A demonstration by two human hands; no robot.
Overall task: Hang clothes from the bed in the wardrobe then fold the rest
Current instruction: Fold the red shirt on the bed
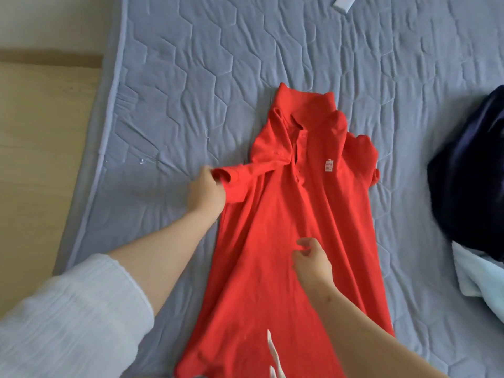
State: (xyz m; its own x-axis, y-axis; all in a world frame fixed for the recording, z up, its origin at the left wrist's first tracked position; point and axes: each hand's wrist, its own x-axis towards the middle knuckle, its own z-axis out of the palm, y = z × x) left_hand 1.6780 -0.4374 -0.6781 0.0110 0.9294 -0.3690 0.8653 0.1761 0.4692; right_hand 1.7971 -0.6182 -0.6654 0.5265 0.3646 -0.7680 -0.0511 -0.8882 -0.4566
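A red polo shirt (286, 227) lies face up on the grey quilted bed (218, 64), collar pointing away from me, a small white logo on its chest. My left hand (206, 190) grips the end of the shirt's left-side sleeve and holds it out to the left. My right hand (311, 259) hovers over the shirt's middle with fingers loosely curled, holding nothing. The other sleeve lies bunched at the shirt's right edge.
A dark navy garment (471, 173) is heaped at the right edge of the bed, with a pale blue cloth (480, 276) below it. A white object (344, 2) lies at the top. Wooden floor (41, 132) shows to the left of the bed.
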